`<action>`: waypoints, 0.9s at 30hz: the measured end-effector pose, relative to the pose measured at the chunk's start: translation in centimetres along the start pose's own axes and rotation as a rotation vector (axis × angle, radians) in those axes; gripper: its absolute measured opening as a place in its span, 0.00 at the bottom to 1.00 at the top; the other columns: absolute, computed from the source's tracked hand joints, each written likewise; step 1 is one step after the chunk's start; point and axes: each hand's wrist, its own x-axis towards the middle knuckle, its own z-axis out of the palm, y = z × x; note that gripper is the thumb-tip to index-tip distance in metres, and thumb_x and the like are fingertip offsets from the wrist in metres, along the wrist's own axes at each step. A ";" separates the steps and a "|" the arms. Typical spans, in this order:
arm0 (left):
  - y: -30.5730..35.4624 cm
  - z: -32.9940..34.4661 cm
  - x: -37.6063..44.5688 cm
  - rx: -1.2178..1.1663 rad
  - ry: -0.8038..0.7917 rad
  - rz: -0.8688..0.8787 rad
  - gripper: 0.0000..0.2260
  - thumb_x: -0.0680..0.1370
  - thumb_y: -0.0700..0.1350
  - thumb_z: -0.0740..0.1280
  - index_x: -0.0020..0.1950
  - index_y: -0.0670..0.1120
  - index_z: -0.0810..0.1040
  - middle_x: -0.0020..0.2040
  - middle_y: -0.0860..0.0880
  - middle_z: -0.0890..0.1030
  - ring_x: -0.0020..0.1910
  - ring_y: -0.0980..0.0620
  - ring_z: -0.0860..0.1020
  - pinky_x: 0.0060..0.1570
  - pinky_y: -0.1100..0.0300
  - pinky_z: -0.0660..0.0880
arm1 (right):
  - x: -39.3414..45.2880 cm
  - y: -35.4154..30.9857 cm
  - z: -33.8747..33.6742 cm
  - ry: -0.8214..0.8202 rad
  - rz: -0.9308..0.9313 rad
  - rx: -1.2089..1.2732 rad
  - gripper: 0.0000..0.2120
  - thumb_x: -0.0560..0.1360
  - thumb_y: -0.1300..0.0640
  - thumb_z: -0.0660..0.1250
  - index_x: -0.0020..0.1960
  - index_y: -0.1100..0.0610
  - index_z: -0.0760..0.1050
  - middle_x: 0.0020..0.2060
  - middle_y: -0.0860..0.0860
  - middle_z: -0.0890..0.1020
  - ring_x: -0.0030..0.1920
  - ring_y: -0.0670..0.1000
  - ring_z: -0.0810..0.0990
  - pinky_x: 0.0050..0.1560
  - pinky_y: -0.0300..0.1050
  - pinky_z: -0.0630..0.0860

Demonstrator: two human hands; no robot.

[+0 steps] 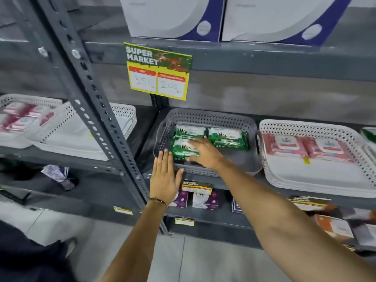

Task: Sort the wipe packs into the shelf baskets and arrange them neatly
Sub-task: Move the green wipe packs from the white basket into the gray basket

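My right hand (201,152) lies flat on a green wipe pack (183,149) at the grey basket's (205,117) 7 o'clock corner, fingers spread, not gripping. My left hand (164,178) presses open-palmed against the basket's front rim. Two more green packs (227,137) lie behind, toward 12 o'clock.

wipe packs (209,139) in middle basket (205,117)
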 end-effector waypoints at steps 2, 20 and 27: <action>-0.2 0.2 0.0 -0.003 0.002 0.004 0.32 0.80 0.58 0.41 0.71 0.34 0.59 0.72 0.36 0.63 0.72 0.39 0.59 0.70 0.49 0.51 | 0.4 0.0 0.2 -0.073 -0.015 -0.039 0.33 0.74 0.50 0.69 0.74 0.59 0.61 0.75 0.58 0.61 0.75 0.58 0.57 0.75 0.52 0.55; 16.4 2.1 -0.8 -0.007 -0.063 0.161 0.32 0.80 0.58 0.40 0.68 0.36 0.66 0.68 0.36 0.69 0.70 0.36 0.64 0.69 0.46 0.50 | -10.1 10.4 -8.4 0.634 0.085 -0.257 0.23 0.75 0.55 0.51 0.62 0.63 0.75 0.65 0.62 0.76 0.68 0.62 0.71 0.68 0.60 0.67; 26.4 5.1 -0.5 -0.024 -0.038 0.147 0.36 0.78 0.60 0.37 0.68 0.35 0.67 0.68 0.36 0.70 0.70 0.36 0.63 0.69 0.45 0.45 | -19.3 24.1 -13.7 0.686 0.288 -0.290 0.20 0.76 0.60 0.57 0.66 0.63 0.71 0.68 0.62 0.71 0.72 0.63 0.65 0.71 0.61 0.61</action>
